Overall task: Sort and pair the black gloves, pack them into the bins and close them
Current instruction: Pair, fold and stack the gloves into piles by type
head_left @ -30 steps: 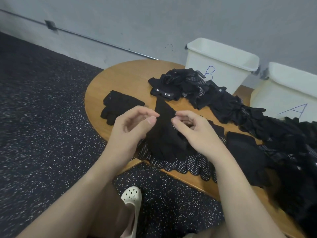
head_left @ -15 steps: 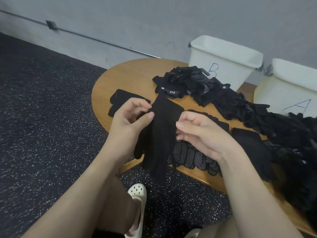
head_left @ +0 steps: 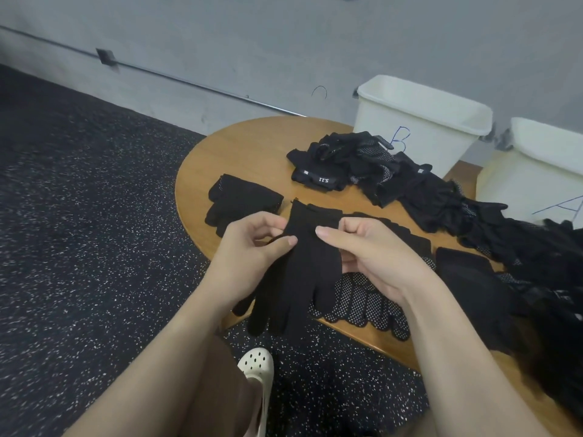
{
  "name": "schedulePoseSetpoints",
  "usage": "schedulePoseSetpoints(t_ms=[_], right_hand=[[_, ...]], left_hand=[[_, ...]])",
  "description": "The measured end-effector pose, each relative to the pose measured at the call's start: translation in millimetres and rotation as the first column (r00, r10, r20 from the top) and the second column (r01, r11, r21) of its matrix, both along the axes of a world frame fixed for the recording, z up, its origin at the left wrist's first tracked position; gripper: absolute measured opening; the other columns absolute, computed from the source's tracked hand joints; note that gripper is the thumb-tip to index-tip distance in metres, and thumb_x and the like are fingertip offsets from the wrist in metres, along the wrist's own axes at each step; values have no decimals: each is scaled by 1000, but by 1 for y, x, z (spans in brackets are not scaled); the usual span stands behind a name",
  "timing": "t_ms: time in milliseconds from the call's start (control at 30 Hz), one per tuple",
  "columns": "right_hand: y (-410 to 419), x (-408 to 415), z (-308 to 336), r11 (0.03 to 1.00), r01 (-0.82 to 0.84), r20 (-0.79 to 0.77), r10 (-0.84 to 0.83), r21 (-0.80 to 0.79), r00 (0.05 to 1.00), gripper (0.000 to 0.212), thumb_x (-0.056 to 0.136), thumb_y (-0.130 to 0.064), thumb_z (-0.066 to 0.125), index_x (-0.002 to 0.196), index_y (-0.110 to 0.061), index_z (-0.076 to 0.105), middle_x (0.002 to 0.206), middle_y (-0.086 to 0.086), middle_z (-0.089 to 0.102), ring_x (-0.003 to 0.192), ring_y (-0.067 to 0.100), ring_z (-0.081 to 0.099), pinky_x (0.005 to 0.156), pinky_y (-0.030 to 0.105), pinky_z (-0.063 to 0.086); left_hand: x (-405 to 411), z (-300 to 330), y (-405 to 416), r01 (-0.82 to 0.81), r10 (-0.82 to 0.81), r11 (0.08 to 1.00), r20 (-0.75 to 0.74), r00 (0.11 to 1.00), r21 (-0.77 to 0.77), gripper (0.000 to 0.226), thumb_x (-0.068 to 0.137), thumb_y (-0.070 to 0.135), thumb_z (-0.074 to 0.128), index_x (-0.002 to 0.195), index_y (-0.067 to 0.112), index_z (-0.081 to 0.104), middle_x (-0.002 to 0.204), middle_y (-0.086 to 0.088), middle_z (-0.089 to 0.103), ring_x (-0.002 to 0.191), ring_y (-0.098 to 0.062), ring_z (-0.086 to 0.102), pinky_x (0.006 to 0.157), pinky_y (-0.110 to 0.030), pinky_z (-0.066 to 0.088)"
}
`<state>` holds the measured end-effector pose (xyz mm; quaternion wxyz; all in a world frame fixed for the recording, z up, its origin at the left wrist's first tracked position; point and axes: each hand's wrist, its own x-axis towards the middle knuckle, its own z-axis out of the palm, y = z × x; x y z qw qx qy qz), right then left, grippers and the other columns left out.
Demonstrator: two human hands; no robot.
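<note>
Black glove [head_left: 303, 269], frame centre: cuff up, fingers hanging past the tabletop [head_left: 249, 152] edge. Left hand [head_left: 252, 250] pinches its left side; right hand [head_left: 369, 253] pinches its right.

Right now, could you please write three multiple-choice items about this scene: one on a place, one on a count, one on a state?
1. Where does the white bin marked B stand?
A. at the far side of the table, by the wall
B. on the floor beside the shoe
C. on the person's lap

2. How many white bins are in view?
A. one
B. two
C. four

3. How is the plain black glove held?
A. it lies flat and untouched
B. one hand alone crumples it
C. both hands pinch it, fingers hanging down

Answers:
1. A, it sits behind the glove pile.
2. B, bin B and the bin marked A.
3. C, the left hand and right hand pinch its edges.
</note>
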<state>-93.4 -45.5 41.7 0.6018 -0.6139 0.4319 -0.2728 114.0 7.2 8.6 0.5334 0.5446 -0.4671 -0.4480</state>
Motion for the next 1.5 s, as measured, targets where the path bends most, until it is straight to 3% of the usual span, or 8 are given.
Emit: schedulePoseSetpoints(t_ms=[100,233,333,400,633,867,1167,1500], right_hand=[[-1,1,3,995,34,-22,-36,-90,999,32,96,-34,71,100,-2,72,95,16,78,93,40,74,82,48,59],[-11,-3,11,936,4,-193,-77,-351,978,40,98,-33,68,87,4,62,70,24,59,70,29,70,84,52,59],[-23,-10,15,923,-16,-239,-82,-383,968,17,100,-28,67,88,-20,75,59,-4,65,62,7,67,71,21,55],[-28,-13,16,923,18,-222,-112,-385,969,14,100,-25,67,90,-25,77,58,-11,66,58,1,63,65,8,48],[-42,-16,2,894,191,-94,-249,-405,964,9,96,-24,72,89,-23,77,77,3,77,61,3,59,62,14,50],[-58,-9,-11,838,294,-33,-347,-459,937,6,93,-26,76,86,-26,76,75,14,70,58,7,58,56,13,44],[-72,2,-22,837,300,-77,-373,-457,925,10,93,-25,75,83,-26,75,63,2,65,59,12,55,62,23,49],[-77,12,-30,828,231,-235,-394,-512,889,11,97,-25,70,91,-17,74,72,3,72,69,21,68,65,21,52]], left_hand=[[-8,1,-1,-37,42,998,114,993,-44,15,92,17,77,105,19,72,101,-8,75,100,-26,73,94,-53,57],[-15,1,-5,-104,122,992,359,925,-70,43,90,35,78,129,28,63,105,10,74,107,-9,67,96,-38,56],[-17,-1,-7,-129,141,990,483,864,-59,50,87,44,77,132,26,65,109,16,68,107,-3,62,85,-19,50],[-17,-2,-8,-113,126,992,537,834,-58,41,90,40,75,125,22,71,110,16,68,104,-2,62,85,-21,51],[-6,-2,-10,-170,189,982,550,814,-86,14,92,30,76,103,21,78,89,13,76,88,1,69,82,-26,56],[-3,-3,-13,-188,220,975,591,776,-116,6,93,28,74,89,32,71,72,14,72,54,-3,65,56,-30,55],[4,-13,-18,-224,265,963,666,697,-149,5,90,20,77,88,24,76,70,15,67,73,4,63,61,-7,44],[7,-8,-16,-217,218,972,715,664,-94,2,93,28,73,93,30,74,76,17,67,69,-5,64,65,-37,57]])
